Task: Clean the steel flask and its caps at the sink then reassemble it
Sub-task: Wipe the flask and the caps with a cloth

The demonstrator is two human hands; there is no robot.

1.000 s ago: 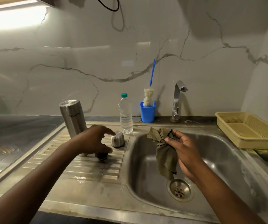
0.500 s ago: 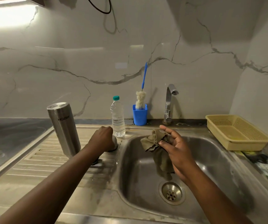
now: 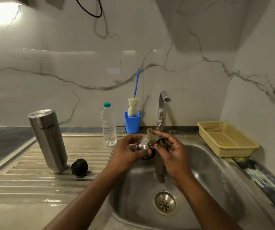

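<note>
A person's left hand (image 3: 126,153) curls its fingers around a small rounded steel cap (image 3: 143,144) above the left edge of a stainless sink (image 3: 216,176). The right hand (image 3: 171,151) pinches a limp olive cloth (image 3: 151,136) against the cap's smooth, shiny dome. The cap looks slick and, if wet, could slip from the fingers and drop into the basin. The tall cylindrical steel flask (image 3: 48,140), with a brushed finish, stands on the ridged drainboard (image 3: 25,185), well apart from the hands. A careless sweep of the left forearm could topple it. A chunky black inner cap (image 3: 79,168) lies just beside the flask's foot and might roll.
</note>
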